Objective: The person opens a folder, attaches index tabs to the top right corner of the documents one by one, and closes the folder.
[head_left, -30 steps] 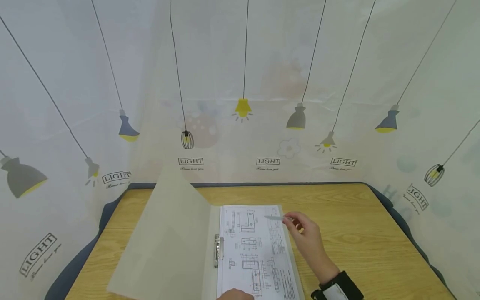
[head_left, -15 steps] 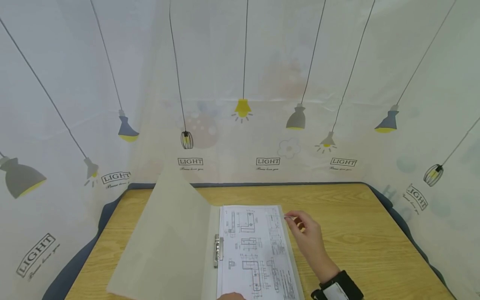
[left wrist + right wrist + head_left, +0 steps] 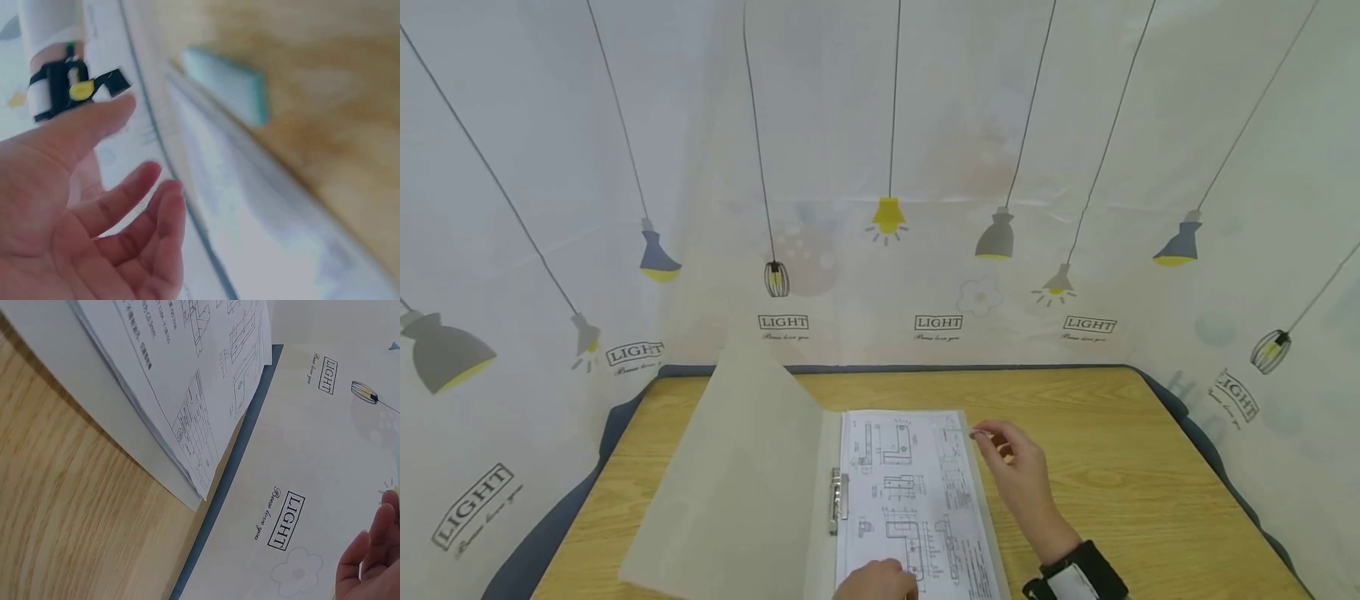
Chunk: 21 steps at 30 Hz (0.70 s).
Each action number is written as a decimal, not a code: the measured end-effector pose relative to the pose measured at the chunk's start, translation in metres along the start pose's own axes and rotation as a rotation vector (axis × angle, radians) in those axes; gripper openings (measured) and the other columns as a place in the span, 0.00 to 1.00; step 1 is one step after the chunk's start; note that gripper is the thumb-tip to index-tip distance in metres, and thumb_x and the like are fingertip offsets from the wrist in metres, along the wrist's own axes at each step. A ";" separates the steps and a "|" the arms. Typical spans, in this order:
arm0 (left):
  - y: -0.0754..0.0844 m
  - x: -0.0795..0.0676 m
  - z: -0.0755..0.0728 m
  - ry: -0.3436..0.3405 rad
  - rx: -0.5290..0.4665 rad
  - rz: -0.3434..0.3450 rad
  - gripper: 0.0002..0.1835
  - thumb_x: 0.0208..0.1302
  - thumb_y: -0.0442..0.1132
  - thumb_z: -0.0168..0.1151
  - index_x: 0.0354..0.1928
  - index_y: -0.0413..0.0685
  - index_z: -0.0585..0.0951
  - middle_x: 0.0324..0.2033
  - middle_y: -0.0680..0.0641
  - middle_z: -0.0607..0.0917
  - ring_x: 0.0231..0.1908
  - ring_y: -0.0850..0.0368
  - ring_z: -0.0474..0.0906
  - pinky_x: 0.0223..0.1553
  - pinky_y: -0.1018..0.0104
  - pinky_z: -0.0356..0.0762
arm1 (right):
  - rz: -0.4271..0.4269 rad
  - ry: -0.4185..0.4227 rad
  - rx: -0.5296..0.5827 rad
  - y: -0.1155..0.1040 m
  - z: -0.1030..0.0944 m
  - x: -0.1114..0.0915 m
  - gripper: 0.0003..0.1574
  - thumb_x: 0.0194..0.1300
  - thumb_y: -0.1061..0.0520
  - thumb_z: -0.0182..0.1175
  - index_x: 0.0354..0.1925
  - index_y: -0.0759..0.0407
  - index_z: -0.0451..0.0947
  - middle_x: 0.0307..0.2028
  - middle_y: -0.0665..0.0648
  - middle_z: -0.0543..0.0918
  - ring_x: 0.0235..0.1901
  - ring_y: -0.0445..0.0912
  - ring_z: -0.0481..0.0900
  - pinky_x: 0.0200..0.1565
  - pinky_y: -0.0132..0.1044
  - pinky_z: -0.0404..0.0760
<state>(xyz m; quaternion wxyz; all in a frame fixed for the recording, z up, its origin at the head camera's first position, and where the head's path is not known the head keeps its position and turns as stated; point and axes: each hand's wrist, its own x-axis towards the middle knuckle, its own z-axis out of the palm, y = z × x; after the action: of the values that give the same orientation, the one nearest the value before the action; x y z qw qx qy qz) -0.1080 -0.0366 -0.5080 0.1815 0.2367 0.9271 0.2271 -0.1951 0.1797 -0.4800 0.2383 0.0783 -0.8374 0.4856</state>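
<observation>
An open pale file folder [image 3: 730, 492] lies on the table, its cover raised on the left. A metal clip [image 3: 835, 502] sits by its spine, beside a stack of printed technical drawings [image 3: 880, 492]. At the upper right corner of the sheets, my right hand [image 3: 1018, 483] pinches a thin pale strip [image 3: 958, 430], seen nearly edge-on; cannot tell its kind. In the right wrist view only part of that hand [image 3: 372, 550] shows. My left hand [image 3: 877, 581] is over the lower sheets; in the left wrist view its fingers [image 3: 147, 231] are loosely bent, holding nothing.
A blurred teal-and-white block [image 3: 225, 84] lies on the wooden table [image 3: 1150, 467] beside the folder's edge. A black band [image 3: 1078, 575] is on the right wrist. A light curtain printed with lamps [image 3: 940, 275] surrounds the table's back and sides.
The strip has turned from showing its flat face to nearly edge-on, while my right hand has barely moved. My left hand sank slightly, then rose further into view over the sheets.
</observation>
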 end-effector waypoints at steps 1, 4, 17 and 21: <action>0.002 0.004 -0.006 0.014 -0.008 -0.003 0.17 0.52 0.57 0.66 0.30 0.51 0.85 0.21 0.58 0.77 0.22 0.67 0.70 0.27 0.71 0.73 | 0.012 -0.007 0.006 0.000 0.000 0.000 0.06 0.65 0.57 0.60 0.40 0.53 0.80 0.35 0.47 0.84 0.32 0.37 0.76 0.35 0.28 0.75; 0.006 0.011 -0.021 0.086 0.012 0.044 0.18 0.52 0.55 0.69 0.39 0.53 0.83 0.32 0.57 0.79 0.32 0.66 0.72 0.35 0.68 0.76 | 0.039 -0.024 0.016 0.002 0.000 0.001 0.07 0.66 0.55 0.59 0.41 0.55 0.80 0.34 0.47 0.86 0.33 0.37 0.77 0.37 0.29 0.75; -0.023 0.048 -0.050 0.337 0.052 -0.032 0.30 0.54 0.54 0.68 0.58 0.53 0.75 0.56 0.47 0.75 0.56 0.47 0.71 0.57 0.47 0.68 | 0.123 -0.023 0.055 0.014 -0.001 0.005 0.10 0.64 0.53 0.61 0.43 0.52 0.83 0.35 0.50 0.86 0.33 0.37 0.78 0.35 0.28 0.77; -0.046 0.053 -0.053 0.402 0.028 -0.133 0.30 0.54 0.51 0.69 0.58 0.50 0.75 0.58 0.44 0.75 0.60 0.44 0.68 0.59 0.40 0.61 | 0.151 -0.036 0.077 0.018 -0.001 0.005 0.10 0.64 0.52 0.61 0.42 0.53 0.83 0.37 0.51 0.86 0.32 0.39 0.78 0.32 0.29 0.78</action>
<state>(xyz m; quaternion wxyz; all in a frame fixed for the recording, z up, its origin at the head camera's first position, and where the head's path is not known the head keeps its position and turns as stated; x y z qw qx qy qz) -0.1917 -0.0629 -0.4996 0.0043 0.1277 0.9612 0.2445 -0.2060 0.1902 -0.4915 0.1829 0.0325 -0.8257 0.5327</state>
